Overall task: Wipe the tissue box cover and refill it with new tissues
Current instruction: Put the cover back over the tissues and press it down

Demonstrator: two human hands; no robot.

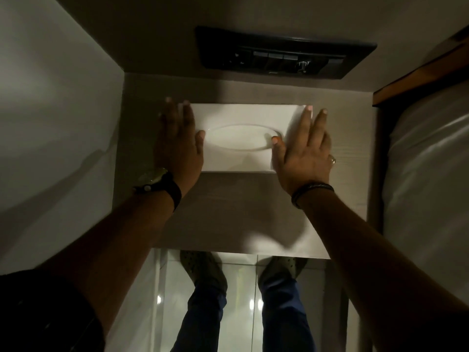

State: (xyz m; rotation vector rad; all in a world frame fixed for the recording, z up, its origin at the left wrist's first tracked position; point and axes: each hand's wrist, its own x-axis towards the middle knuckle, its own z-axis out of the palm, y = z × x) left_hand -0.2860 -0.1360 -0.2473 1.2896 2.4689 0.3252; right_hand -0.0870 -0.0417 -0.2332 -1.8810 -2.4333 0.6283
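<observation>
Cover flanked by 2 flat hands on the surface

The white cover (241,138) lies flat toward the back of the surface (228,212), just below the dark switch panel (284,53) on the wall, its oval slot facing up and showing no tissue. The left hand (177,143) is laid over the cover's left end and the right hand (302,148) over its right end; the fingers (305,123) of both are held straight and slightly spread, nothing being pinched, with each thumb resting near an end of the slot. The hands are judged to be placed at opposite ends so that the cover can be steadied or lifted evenly. No cloth or refill pack is seen, so wiping and refilling are judged not yet done. A bed (426,174) stands just beside the surface on the right.
</observation>
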